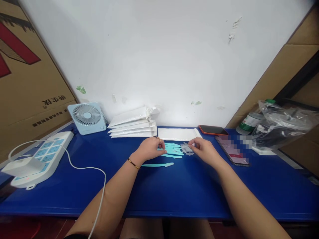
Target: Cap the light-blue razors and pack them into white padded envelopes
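Left hand (150, 149) grip: fingers curled, tips down on the near end of the pile of teal strips (173, 148). Can't tell whether it has actually closed on one. Right hand (203, 150) grip: thumb and forefinger pinched nearly closed on one of the small grey caps (186, 148), just off its fingertips, touching the far end of the same pile.

- The pile lies flat on the blue counter (174, 189), between the two grips.
- A single teal strip (158, 164) lies alone on the counter, just behind the left grip, near the wrist with the bracelet (134, 163).
- A flat white pouch (178, 134) lies just beyond both grips, and a stack of white pouches (133, 127) is beyond the left grip, near the wall.
- A phone (233, 151) is just outboard of the right grip — screen up.
- The fan (87, 118) and power strip (42, 156) are well outboard of the left grip.
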The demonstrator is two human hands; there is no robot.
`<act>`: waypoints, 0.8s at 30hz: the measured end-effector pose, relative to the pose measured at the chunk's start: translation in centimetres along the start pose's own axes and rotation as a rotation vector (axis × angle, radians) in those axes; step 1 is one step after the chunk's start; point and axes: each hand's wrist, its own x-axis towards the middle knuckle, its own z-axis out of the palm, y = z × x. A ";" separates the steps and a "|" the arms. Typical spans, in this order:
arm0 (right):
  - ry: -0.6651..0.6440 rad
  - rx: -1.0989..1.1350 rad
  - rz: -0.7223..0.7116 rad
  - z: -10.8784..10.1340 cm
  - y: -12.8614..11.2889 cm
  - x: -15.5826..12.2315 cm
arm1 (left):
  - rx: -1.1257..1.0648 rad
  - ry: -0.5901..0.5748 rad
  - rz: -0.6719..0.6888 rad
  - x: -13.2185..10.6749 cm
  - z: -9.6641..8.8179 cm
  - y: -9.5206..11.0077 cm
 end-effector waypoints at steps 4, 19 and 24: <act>-0.138 0.082 -0.073 0.5 -1.1 -0.4 | 0.042 -0.307 -0.003 -1.2 -0.4 1.1; -0.185 0.255 -0.022 0.7 -0.7 -0.3 | 0.072 -0.008 0.016 -0.1 0.7 0.5; 0.049 0.124 -0.023 0.1 1.3 0.1 | -0.247 0.031 -0.022 0.1 0.8 0.1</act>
